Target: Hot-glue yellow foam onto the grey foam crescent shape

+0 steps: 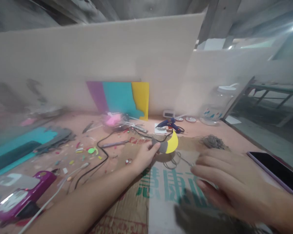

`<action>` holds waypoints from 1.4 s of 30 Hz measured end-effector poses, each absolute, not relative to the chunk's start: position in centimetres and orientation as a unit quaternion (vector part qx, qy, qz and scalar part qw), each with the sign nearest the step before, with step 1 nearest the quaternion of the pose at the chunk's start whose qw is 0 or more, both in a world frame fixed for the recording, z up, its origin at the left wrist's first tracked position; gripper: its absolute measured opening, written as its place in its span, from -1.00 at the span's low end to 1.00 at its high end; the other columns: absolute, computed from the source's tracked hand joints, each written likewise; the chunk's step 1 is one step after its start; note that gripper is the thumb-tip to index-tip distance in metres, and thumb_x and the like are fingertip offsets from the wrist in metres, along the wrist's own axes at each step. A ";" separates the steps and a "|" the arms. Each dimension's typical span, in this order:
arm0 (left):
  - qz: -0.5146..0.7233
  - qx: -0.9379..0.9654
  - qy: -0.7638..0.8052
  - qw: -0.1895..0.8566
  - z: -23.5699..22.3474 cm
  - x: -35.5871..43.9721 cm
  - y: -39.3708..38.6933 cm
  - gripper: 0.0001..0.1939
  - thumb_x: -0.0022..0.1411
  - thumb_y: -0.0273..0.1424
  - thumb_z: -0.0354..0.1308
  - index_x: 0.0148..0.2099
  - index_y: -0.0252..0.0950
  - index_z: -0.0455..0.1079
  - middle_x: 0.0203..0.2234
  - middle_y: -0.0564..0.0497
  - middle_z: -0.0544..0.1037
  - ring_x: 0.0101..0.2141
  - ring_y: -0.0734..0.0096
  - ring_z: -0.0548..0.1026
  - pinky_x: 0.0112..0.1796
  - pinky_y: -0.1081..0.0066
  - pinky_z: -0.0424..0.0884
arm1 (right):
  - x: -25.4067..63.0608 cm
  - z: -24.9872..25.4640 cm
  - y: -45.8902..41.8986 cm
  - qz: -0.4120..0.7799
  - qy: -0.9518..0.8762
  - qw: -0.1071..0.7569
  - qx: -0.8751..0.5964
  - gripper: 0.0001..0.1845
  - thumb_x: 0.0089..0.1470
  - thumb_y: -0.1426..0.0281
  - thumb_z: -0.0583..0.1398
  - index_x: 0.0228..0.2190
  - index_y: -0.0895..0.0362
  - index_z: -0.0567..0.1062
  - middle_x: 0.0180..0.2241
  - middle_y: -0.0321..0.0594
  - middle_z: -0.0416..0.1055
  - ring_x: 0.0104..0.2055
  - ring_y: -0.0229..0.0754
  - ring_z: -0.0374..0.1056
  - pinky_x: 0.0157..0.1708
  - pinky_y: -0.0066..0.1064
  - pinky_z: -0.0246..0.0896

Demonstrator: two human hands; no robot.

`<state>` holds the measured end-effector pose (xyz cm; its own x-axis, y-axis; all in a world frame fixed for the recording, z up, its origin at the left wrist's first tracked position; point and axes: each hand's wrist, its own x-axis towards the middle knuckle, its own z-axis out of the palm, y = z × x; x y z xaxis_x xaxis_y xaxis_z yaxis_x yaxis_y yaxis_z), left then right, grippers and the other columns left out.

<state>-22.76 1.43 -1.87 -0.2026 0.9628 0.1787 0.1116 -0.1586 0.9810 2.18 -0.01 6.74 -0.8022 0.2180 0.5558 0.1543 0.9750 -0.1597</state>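
My left hand (146,155) is closed on one end of a yellow crescent moon cutout (173,143). Grey yarn (163,148) is wrapped around the held part, while the other tip is bare yellow. A loose loop of the same yarn (171,165) hangs under the cutout and runs right to the fingertips of my right hand (224,178). That hand is slightly blurred, its fingers curled together at the strand. Behind it lies a tangled bundle of grey yarn (213,142). Printed cardboard (158,208) lies under both hands.
A blue glue gun (169,124) stands at the back, its black cord trailing left. A phone (274,170) lies at right, a clear bottle (212,107) behind. On the left are a purple device (26,195), a white cable (60,188) and scattered scraps. A coloured panel (118,97) leans against the wall.
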 end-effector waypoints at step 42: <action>0.596 0.495 0.542 0.326 -0.9 -22.4 0.2 -0.68 0.14 -0.16 0.15 -0.42 -0.34 0.34 -0.61 0.10 0.39 -0.58 0.54 0.30 -0.51 0.51 0.21 | -3.3 1.1 4.6 0.164 -0.945 0.178 -0.221 -0.68 0.27 0.34 0.00 -0.38 0.17 0.49 -0.45 -0.20 0.47 -0.44 -0.21 0.35 -0.42 -0.43 0.15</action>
<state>-22.38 0.20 -0.90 -0.2969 0.9250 0.2370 0.1487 -0.2004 0.9684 -3.33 4.58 1.06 -0.8391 0.4757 0.2640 0.3586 0.8485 -0.3892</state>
